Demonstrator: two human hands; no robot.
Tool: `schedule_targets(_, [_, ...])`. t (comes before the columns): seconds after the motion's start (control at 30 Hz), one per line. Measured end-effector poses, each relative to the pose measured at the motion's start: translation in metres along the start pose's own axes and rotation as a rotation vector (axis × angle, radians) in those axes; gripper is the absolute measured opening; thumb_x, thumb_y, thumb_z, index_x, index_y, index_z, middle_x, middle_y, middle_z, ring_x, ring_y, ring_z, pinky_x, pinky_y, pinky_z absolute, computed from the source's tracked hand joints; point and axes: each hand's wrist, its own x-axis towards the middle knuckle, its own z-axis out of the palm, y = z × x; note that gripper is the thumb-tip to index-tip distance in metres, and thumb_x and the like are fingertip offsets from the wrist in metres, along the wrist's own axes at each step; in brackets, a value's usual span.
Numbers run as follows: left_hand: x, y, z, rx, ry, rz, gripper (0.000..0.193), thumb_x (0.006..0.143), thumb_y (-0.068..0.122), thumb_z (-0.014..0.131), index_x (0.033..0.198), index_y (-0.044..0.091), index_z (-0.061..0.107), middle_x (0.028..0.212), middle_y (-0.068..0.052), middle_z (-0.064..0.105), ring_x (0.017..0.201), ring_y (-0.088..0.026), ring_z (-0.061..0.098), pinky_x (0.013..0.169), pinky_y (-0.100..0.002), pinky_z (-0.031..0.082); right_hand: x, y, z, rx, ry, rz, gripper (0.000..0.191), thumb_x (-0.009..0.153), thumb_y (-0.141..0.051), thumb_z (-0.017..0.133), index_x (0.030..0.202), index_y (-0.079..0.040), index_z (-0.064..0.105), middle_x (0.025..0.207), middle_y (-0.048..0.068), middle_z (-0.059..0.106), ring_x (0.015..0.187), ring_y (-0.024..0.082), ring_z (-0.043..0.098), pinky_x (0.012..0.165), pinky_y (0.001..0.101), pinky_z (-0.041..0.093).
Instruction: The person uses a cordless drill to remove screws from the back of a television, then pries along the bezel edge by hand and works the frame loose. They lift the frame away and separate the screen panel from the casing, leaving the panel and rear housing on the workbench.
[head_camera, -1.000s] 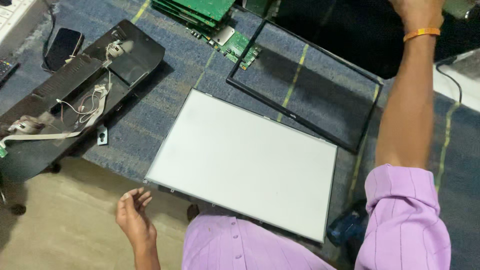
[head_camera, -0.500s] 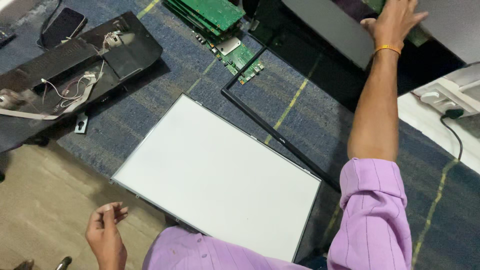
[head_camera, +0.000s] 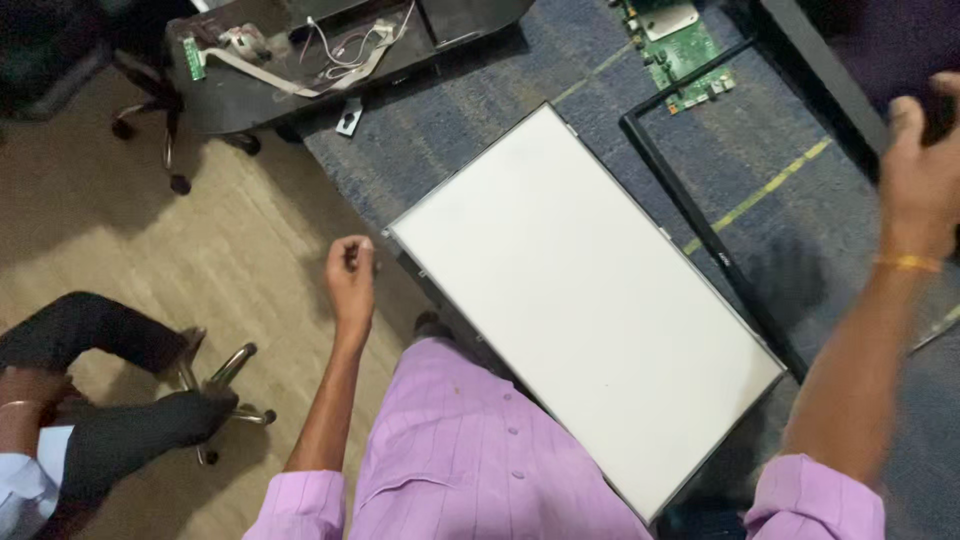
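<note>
The head view looks down on a large white panel (head_camera: 585, 305) lying flat on a blue carpet (head_camera: 480, 120), set at a slant just in front of the person in a lilac shirt (head_camera: 470, 455). The left hand (head_camera: 350, 275) hovers just beside the panel's near left corner, fingers curled loosely inward, holding nothing and not clearly touching the panel. The right hand (head_camera: 920, 175) is raised over the right side, blurred, fingers spread and empty, with an orange band (head_camera: 908, 263) at the wrist. A thin black frame (head_camera: 700, 220) lies on the carpet beside the panel's far edge. A green circuit board (head_camera: 685, 50) sits beyond it. A black back cover (head_camera: 330, 50) with loose wires lies at the top left. Another person's legs (head_camera: 110, 370) show at the lower left.
</note>
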Motion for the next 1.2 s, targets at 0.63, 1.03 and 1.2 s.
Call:
schedule_targets(0.63, [0.078,-0.009,0.002,-0.217,-0.795,-0.423,0.035,0.102,0.033,0.066,0.086,0.002,0.064,0.068,-0.005,0.065,0.060,-0.012,0.067,0.054,-0.026,0.054,-0.290,-0.321,0.051,0.154,-0.254,0.120,0.014,0.095,-0.009,0.078,0.109,-0.009,0.077,0.124,0.004,0.072,0.133,0.029,0.055,0.110,0.0428,0.041])
schedule_targets(1.03, [0.114,-0.016,0.007,-0.120,-1.098,-0.440,0.040,0.103,0.033,0.067,0.076,0.003,0.065,0.062,-0.001,0.060,0.054,-0.008,0.059,0.052,-0.024,0.048,-0.340,-0.368,0.050,0.114,-0.109,0.374,0.012,0.095,-0.003,0.075,0.107,-0.005,0.076,0.118,0.008,0.072,0.124,0.029,0.060,0.105,0.0416,0.051])
schedule_targets(1.2, [0.114,-0.019,0.006,0.319,-1.050,0.075,0.053,0.105,0.033,0.070,0.068,-0.003,0.058,0.060,-0.007,0.049,0.058,-0.012,0.044,0.050,-0.035,0.037,-0.341,-0.386,0.055,0.102,-0.098,0.366,0.014,0.094,-0.001,0.075,0.107,-0.004,0.076,0.117,0.009,0.072,0.121,0.030,0.062,0.104,0.0414,0.051])
